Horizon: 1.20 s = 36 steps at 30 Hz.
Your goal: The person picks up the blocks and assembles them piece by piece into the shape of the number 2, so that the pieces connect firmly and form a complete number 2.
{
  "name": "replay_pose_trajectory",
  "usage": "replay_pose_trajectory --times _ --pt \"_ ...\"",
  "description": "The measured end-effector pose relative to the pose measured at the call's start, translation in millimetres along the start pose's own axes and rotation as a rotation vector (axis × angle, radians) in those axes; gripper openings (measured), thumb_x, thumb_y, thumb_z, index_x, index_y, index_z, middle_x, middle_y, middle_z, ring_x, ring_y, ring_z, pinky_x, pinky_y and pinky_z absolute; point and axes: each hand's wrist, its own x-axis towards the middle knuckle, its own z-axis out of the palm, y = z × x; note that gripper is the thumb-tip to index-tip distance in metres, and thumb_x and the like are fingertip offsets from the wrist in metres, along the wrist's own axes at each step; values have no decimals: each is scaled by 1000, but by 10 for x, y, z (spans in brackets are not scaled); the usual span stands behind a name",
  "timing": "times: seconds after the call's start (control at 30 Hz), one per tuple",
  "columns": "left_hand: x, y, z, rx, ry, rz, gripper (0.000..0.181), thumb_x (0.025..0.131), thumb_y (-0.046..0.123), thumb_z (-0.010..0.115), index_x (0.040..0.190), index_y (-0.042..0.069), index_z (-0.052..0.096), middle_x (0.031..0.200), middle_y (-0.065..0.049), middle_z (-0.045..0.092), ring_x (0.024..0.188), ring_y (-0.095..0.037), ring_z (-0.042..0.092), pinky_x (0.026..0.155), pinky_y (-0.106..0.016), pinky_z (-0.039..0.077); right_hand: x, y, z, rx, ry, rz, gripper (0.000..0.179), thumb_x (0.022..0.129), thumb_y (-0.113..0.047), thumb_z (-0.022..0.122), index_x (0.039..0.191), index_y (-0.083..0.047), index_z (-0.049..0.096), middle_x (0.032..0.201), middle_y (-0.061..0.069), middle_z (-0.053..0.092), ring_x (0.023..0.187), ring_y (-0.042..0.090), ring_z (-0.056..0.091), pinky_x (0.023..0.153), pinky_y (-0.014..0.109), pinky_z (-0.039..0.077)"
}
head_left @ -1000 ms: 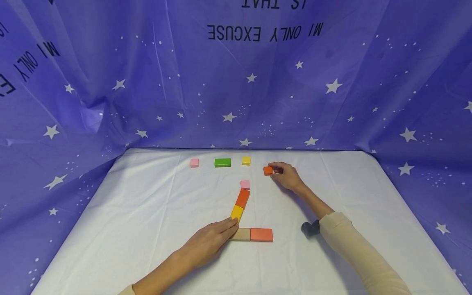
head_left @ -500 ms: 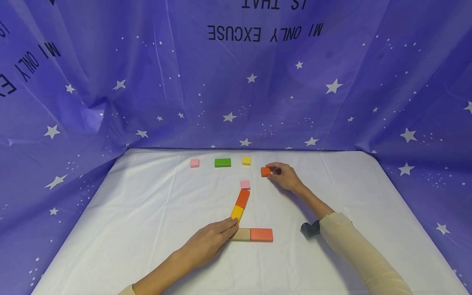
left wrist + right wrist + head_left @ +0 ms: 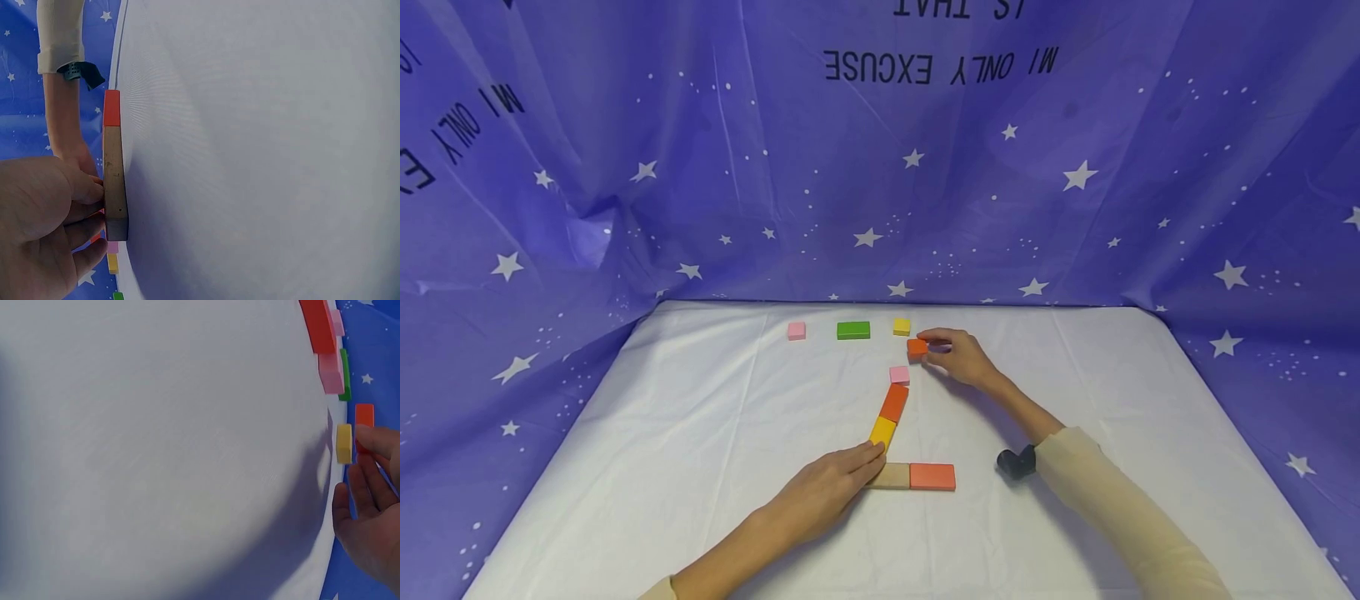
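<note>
Orange block [image 3: 916,349], long axis left-to-right

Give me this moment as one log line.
right hand: holds orange block above tablecloth | left hand: touches tan block | green block: lies on tablecloth

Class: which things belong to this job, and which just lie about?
Blocks seemingly in use:
squarish orange block, in right hand
nearer squarish pink block
orange rectangle
yellow rectangle
bare wooden rectangle
coral rectangle

Apparently lying about:
farther squarish pink block
green rectangle
squarish yellow block
</note>
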Motion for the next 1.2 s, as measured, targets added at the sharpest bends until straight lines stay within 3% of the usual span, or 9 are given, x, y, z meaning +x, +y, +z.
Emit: replay_pose_trajectory --times 0.27,0.73,1.2 --pt "-6 -8 4 -7 4 0 42 89 -1 70 130 -3 63 135 -16 60 123 -27 59 99 -37 50 89 -102 93 14 -23 -5 40 88 -5 73 128 -2 67 129 15 65 117 32 61 99 43 50" --pt "-7 -15 8 -13 7 7 44 88 -3 70 131 -5 62 136 -17 59 123 -28 59 99 -37 50 171 -160 176 -34 -79 48 41 87 -7 74 128 -9 69 130 11 64 117 29 61 99 43 49" --pt "2 -11 11 -14 -4 0 44 88 -2 70 132 -4 62 137 -16 59 124 -27 58 100 -37 50 185 -177 200 -114 -125 28 41 88 -4 69 129 -9 69 130 12 64 116 29 59 103 43 45"
